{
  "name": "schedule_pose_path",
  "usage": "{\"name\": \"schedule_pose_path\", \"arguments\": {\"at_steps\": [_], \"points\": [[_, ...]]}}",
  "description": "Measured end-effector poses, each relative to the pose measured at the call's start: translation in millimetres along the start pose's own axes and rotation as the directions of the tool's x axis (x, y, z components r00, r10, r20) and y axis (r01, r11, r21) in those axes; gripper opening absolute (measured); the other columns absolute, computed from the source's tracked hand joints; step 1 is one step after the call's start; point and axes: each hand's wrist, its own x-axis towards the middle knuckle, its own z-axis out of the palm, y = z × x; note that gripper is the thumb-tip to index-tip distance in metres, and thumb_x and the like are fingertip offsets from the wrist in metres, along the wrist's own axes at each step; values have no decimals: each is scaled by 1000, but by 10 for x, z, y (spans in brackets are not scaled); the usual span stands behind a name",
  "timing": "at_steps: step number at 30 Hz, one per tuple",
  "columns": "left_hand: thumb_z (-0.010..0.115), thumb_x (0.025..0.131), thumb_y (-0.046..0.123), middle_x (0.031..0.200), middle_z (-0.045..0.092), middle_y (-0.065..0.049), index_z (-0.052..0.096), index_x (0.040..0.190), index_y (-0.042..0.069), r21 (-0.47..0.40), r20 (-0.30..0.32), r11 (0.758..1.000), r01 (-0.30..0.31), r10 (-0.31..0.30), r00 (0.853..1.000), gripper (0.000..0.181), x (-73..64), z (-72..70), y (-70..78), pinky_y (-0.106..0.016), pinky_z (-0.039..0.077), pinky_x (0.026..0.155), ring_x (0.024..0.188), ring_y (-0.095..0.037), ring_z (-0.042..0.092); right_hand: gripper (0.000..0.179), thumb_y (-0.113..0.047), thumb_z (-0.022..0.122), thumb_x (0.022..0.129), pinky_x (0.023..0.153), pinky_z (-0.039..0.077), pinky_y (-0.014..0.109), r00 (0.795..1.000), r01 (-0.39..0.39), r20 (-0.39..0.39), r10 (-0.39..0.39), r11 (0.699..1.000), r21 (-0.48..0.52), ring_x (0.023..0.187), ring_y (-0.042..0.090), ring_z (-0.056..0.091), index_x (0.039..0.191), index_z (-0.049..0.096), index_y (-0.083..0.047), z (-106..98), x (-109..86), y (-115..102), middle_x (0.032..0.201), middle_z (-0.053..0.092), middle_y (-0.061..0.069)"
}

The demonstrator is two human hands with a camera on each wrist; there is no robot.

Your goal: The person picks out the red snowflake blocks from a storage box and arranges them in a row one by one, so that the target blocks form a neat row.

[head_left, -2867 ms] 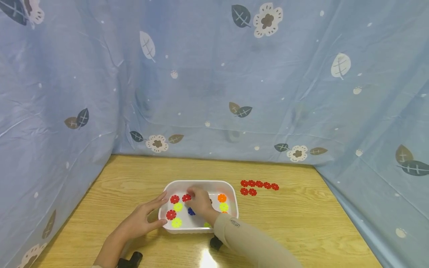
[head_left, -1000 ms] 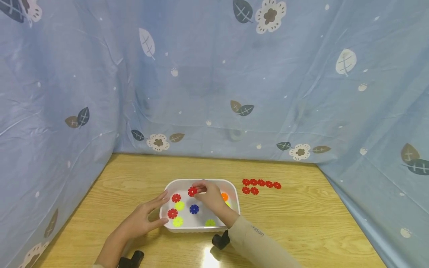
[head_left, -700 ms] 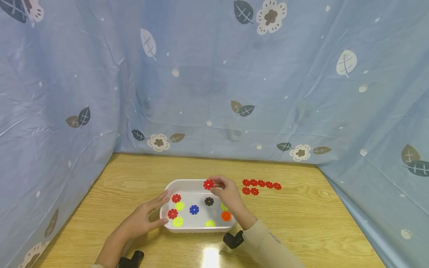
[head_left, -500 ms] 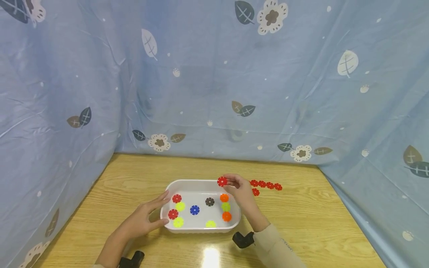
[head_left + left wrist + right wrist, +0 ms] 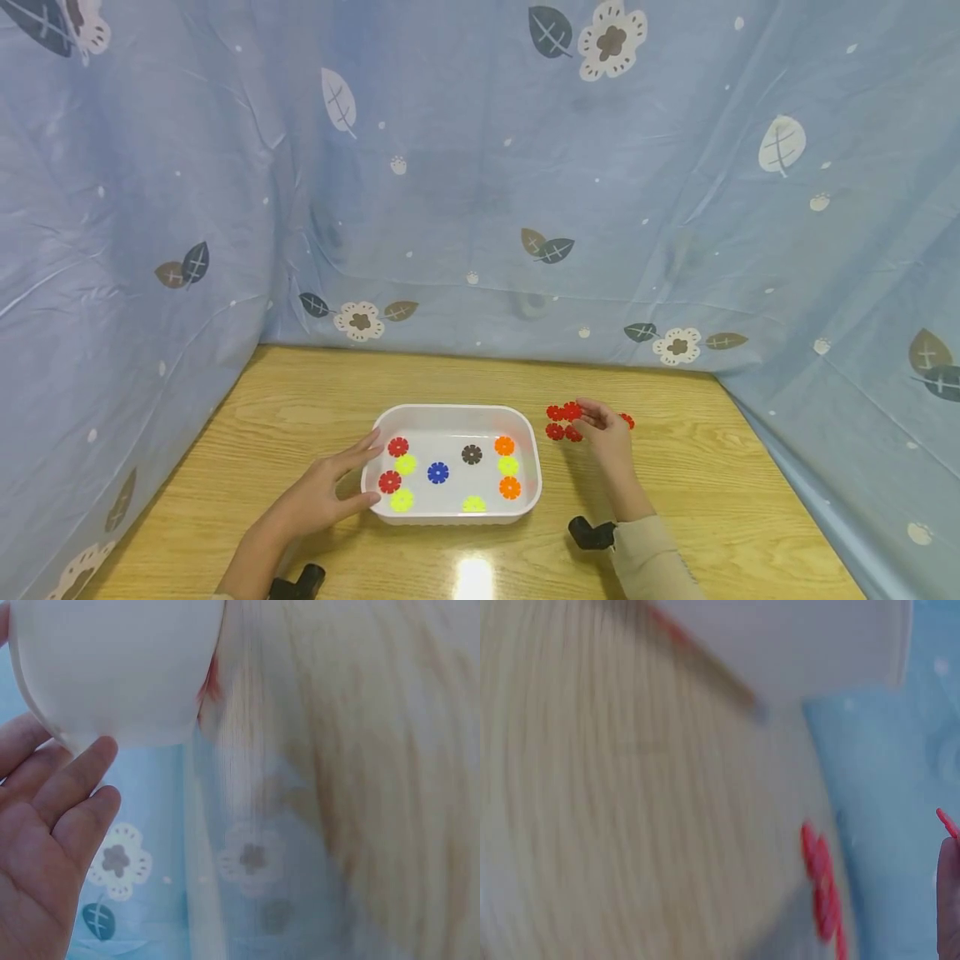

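Observation:
My left hand [image 5: 318,492] rests against the left end of a white plastic tray [image 5: 450,515], thumb and fingers spread and relaxed along its rim. The left wrist view shows those fingertips on the tray wall [image 5: 112,690]. Beyond the tray's right side, my right hand [image 5: 613,450] pinches a red snowflake disc [image 5: 572,410] between thumb and fingers. It hovers over several other red snowflake discs [image 5: 555,432] lying in two rows on the table, and hides part of them. In the right wrist view only the held disc's edge [image 5: 948,823] shows.
Inside the tray lie red [image 5: 389,482], yellow [image 5: 402,500], blue [image 5: 438,472], dark brown [image 5: 472,454] and orange [image 5: 510,487] snowflake discs. A blue patterned curtain [image 5: 420,208] encloses the wooden table [image 5: 315,392]. Each wrist carries a black mount [image 5: 591,533].
My right hand has taken a red snowflake disc from the tray and carried it right, over the tray's edge to the red rows. My left hand has stayed at the tray's left end.

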Motion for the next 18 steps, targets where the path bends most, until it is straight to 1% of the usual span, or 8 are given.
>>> {"name": "schedule_pose_path", "arguments": {"at_steps": [4,6,8,10,14,18], "points": [[71,82,36,148,42,-8,54,134,8,-2,2,1000,8,-8,1000,61,-1,-3,13,-55,43,99,129,-33,46,36,2,57,90,72,46,6,997,-73,-28,73,997,2,102,15,53,126,56,4,-147,60,132,126,54,22],[72,82,35,147,42,-8,55,134,7,-4,0,1000,6,-6,1000,61,0,-7,18,-55,43,99,129,-33,46,36,1,56,91,71,46,7,994,-105,-32,104,994,-19,104,17,51,127,55,4,-197,74,185,126,53,22],[72,82,34,147,43,-9,55,133,7,-9,-3,1000,4,-4,1000,61,2,-10,21,-55,43,99,129,-33,46,37,1,54,91,70,47,10,991,-129,-24,128,991,-30,103,19,51,128,54,5,-231,85,234,125,52,23],[72,82,34,147,42,-9,55,133,7,-12,-4,1000,2,-2,1000,60,2,-11,22,-55,43,99,129,-33,46,37,0,54,91,68,47,13,989,-147,-22,146,987,-63,101,20,51,128,54,5,-254,92,280,124,52,23],[72,82,34,147,42,-9,55,133,7,-16,-3,1000,-3,3,1000,61,1,-9,17,-55,43,99,129,-33,46,37,0,54,91,65,47,17,985,-173,-22,171,978,-119,95,22,52,127,55,5,-269,109,349,120,53,23],[72,82,35,147,42,-8,55,133,7,-21,-1,1000,-5,5,1000,61,1,-6,9,-55,43,99,129,-32,46,35,1,55,90,67,46,17,987,-159,-27,157,972,-171,101,27,53,125,57,5,-264,132,403,118,55,24]]}}
